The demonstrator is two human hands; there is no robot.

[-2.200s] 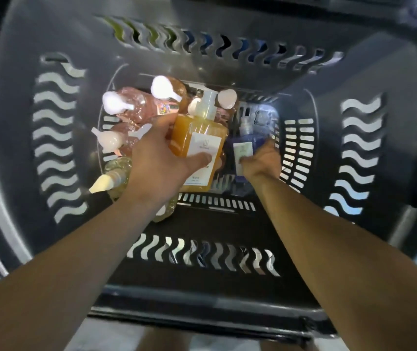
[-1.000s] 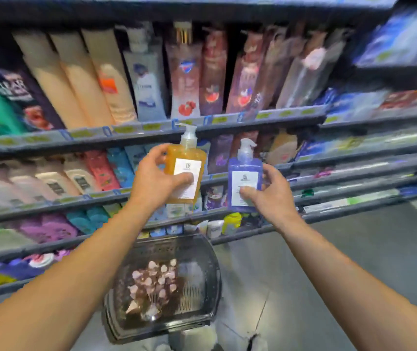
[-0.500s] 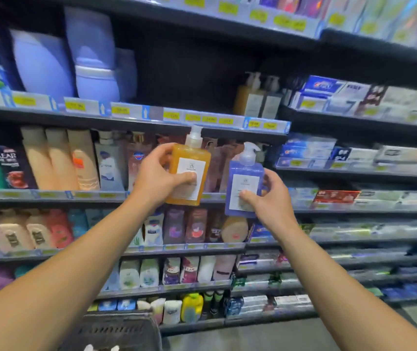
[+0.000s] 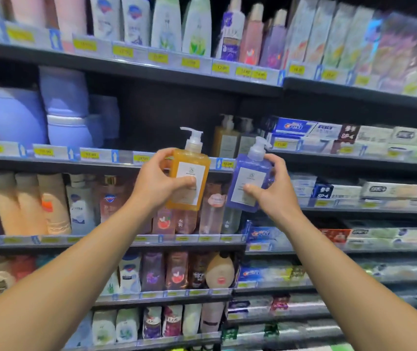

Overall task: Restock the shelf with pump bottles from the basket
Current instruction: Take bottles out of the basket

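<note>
My left hand (image 4: pixel 157 182) grips an orange pump bottle (image 4: pixel 189 173) with a white label, held upright in front of the shelf edge (image 4: pixel 101 158). My right hand (image 4: pixel 276 192) grips a blue pump bottle (image 4: pixel 250 178), tilted slightly right, beside the orange one. Both bottles hang just below and in front of a dark gap on the shelf. Two similar pump bottles (image 4: pixel 229 138) stand at the back right of that gap. The basket is out of view.
Purple refill tubs (image 4: pixel 63 110) fill the shelf left of the gap. Toothpaste boxes (image 4: pixel 329 134) are stacked to its right. Shelves above and below are packed with bottles (image 4: pixel 167 21) and price tags line every edge.
The view has tilted from the basket up to the shelves. Both hands have lifted their bottles higher, now level with the shelf holding the two matching pump bottles.
</note>
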